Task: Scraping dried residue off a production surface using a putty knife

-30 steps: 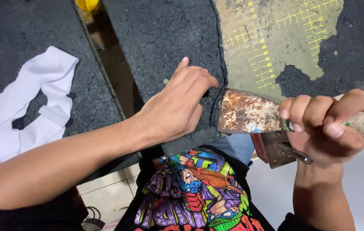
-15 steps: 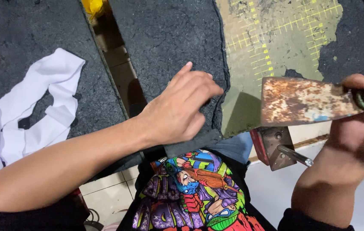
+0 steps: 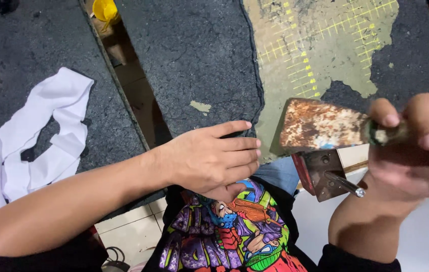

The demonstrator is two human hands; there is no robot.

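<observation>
My right hand (image 3: 416, 151) grips the handle of a rusty flat-bladed scraper (image 3: 320, 125), its blade pointing left over the lower edge of a board. The board's pale surface with a yellow grid (image 3: 315, 55) shows where a dark grey coating (image 3: 194, 65) has come off. My left hand (image 3: 209, 158) lies flat, fingers together and pointing right, on the near edge of the coated part, just left of the blade. A rusty metal bracket with a bolt (image 3: 328, 174) sits under the board's edge below the blade.
A second dark coated board (image 3: 28, 55) lies at the left with a white cloth (image 3: 33, 146) on it. A gap with a yellow object (image 3: 106, 10) separates the boards. My colourful printed shirt (image 3: 229, 231) and floor tiles (image 3: 124, 226) show below.
My left hand has flattened and its fingers now stretch toward the blade. The scraper, in my right hand, has shifted right and up a little from the board's edge.
</observation>
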